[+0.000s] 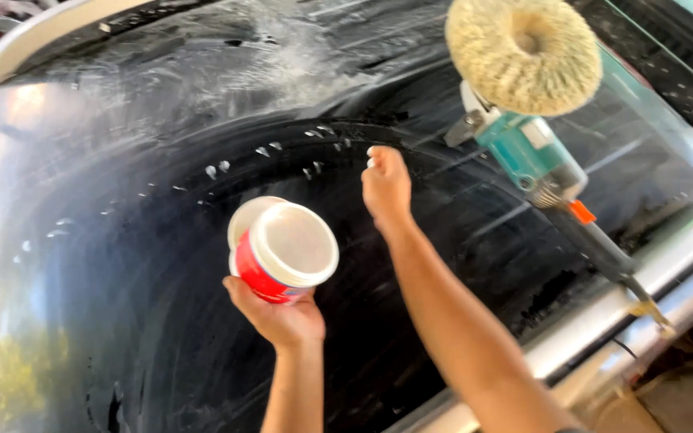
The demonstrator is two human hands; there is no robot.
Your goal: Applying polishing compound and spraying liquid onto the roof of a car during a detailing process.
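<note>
My left hand (278, 317) grips a small red tub (282, 255) with a white rim, held from below; its white lid sits tucked behind the tub. My right hand (385, 186) reaches forward over the dark glossy car panel (122, 265), fingertips coated in white paste and touching the surface. A row of white paste dabs (282, 152) runs in an arc across the panel just ahead of my fingers.
A teal electric polisher (539, 156) with a woolly cream pad (523, 52) lies pad-up on the panel at the upper right, its black cord trailing toward the lower right. Hazy swirl marks cover the upper panel. A silver trim edge (643, 297) runs along the right.
</note>
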